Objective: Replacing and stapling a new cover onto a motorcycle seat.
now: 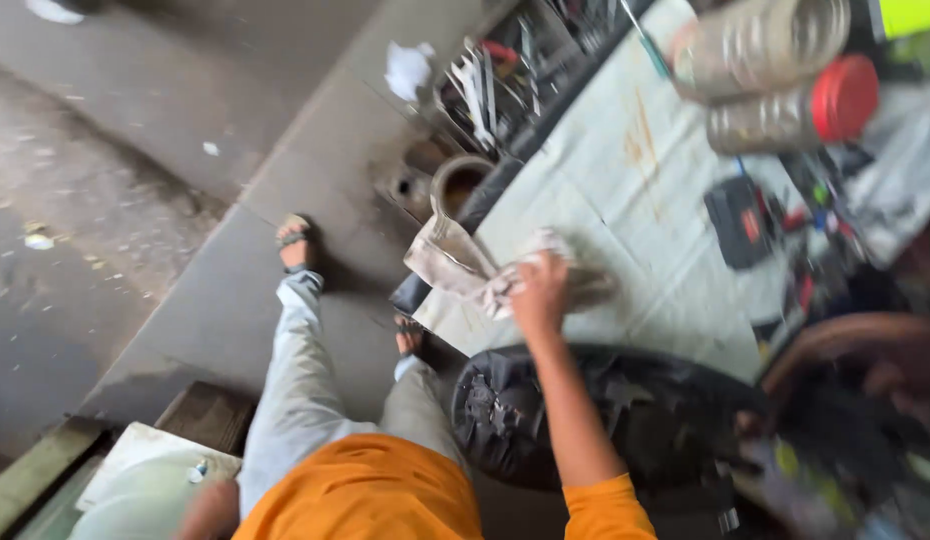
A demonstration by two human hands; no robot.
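My right hand [541, 292] reaches forward from an orange sleeve, its fingers closed on a dirty pale rag [465, 270]. The rag lies bunched on a pale stained sheet [625, 170] spread over the ground, and one end trails left toward a round metal can [460, 182]. Just below my forearm sits a black dusty machine part [635, 420]. My left hand [211, 510] shows only as a blurred patch at the bottom edge beside a white object [145, 480]; its fingers cannot be made out. My legs in light grey trousers and sandals stretch forward.
A tray of metal tools [515, 60] lies at the sheet's far edge. Two clear jars [785, 90], one with a red lid, lie at top right. A small black device [740, 222] and mixed clutter fill the right side. Grey concrete floor spreads to the left.
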